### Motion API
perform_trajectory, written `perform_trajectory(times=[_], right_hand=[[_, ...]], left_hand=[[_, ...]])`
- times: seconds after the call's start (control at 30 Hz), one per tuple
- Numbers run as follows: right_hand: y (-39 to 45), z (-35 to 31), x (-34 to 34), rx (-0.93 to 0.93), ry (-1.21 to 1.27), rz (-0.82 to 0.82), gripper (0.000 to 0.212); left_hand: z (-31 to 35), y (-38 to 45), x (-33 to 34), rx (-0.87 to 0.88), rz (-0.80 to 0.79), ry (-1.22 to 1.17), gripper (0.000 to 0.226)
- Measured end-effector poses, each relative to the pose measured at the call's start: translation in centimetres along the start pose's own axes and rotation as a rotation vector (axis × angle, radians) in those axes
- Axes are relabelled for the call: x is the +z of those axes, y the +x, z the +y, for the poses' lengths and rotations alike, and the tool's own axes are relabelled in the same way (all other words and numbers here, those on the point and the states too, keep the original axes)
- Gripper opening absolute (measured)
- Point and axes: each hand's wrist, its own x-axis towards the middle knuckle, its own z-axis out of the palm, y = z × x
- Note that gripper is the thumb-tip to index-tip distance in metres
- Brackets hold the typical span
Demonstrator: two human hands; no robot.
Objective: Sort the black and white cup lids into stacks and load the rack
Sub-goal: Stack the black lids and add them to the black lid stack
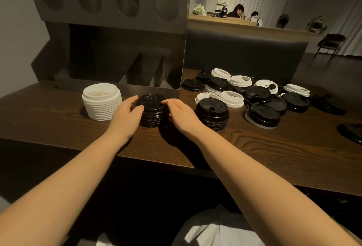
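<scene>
Two hands, left hand and right hand, we curl around the black lid stack, gripping its sides near the worktop's far edge.

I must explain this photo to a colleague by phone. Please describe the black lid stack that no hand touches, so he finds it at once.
Start at the wooden table and find the tall white stack near the rack. Right of it, both hands hold one black stack; the free black stack stands just right of the right hand. It stands alone, before the loose lids.
</scene>
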Motion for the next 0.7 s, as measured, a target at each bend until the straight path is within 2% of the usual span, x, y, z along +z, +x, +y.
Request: perform_trajectory(times=[0.13,0.27,0.33,0.4,0.47,0.53,0.57,0.63,0.7], right_hand=[[0.9,0.4,0.1,0.116,0.217,0.050,0.025],[1.1,1.0,0.5,0.168,0.511,0.124,0.013],[1.2,1.5,0.4,0.154,0.572,0.198,0.023],[1.2,1.8,0.1,0.180,0.705,0.228,0.047],[1.3,2.2,-0.2,0.223,0.800,0.236,0.062],[1.4,2.6,-0.4,0.293,0.863,0.198,0.069],[1.4,2.7,-0.5,0.326,0.901,0.163,0.071],[1.2,2.8,-0.8,0.334,0.911,0.074,0.074],[0.9,3.1,-1.3,0.208,0.718,0.038,0.076]], left_hand=[[0.2,0.9,0.3,-0.145,-0.015,0.006,0.046],[0.4,1.8,0.5,-0.286,0.037,-0.293,0.048],[0.9,1.7,0.9,-0.320,0.072,-0.386,0.057],[1.1,1.6,1.4,-0.307,0.068,-0.391,0.063],[1.4,1.4,1.5,-0.332,-0.014,-0.389,0.059],[1.7,1.4,1.1,-0.351,-0.147,-0.383,0.047],[1.8,1.3,0.8,-0.338,-0.197,-0.383,0.051],[1.7,1.5,0.4,-0.258,-0.248,-0.388,0.080],[1.7,1.2,-0.1,-0.076,-0.249,-0.305,0.086]])
